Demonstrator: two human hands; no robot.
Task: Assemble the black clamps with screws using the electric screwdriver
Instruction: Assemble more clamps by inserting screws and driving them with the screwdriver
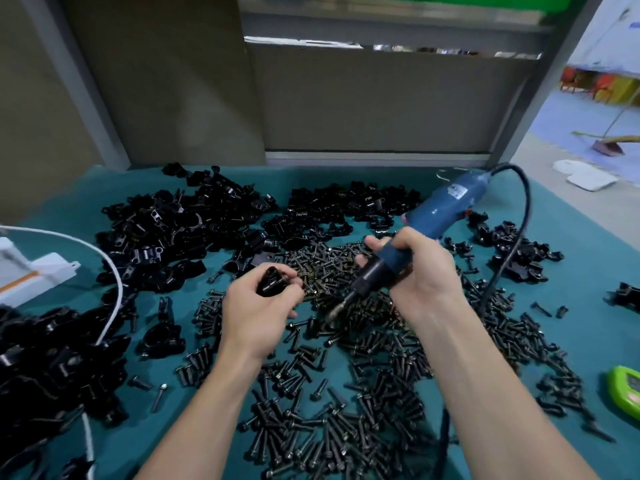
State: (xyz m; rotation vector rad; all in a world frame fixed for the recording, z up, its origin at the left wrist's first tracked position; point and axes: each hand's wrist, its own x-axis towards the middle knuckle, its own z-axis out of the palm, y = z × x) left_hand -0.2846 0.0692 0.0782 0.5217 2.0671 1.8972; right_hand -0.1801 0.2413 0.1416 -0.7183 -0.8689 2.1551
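Left hand has its fingers curled tight round a small black plastic clamp, held just above the spread of dark metal screws. Right hand is wrapped round the blue corded electric screwdriver, tip angled down-left over the screws, near the clamp.

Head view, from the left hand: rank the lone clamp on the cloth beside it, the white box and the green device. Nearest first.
1. lone clamp: on the cloth, just left of the left hand.
2. white box: at the far left edge.
3. green device: at the far right edge, across the screw pile.
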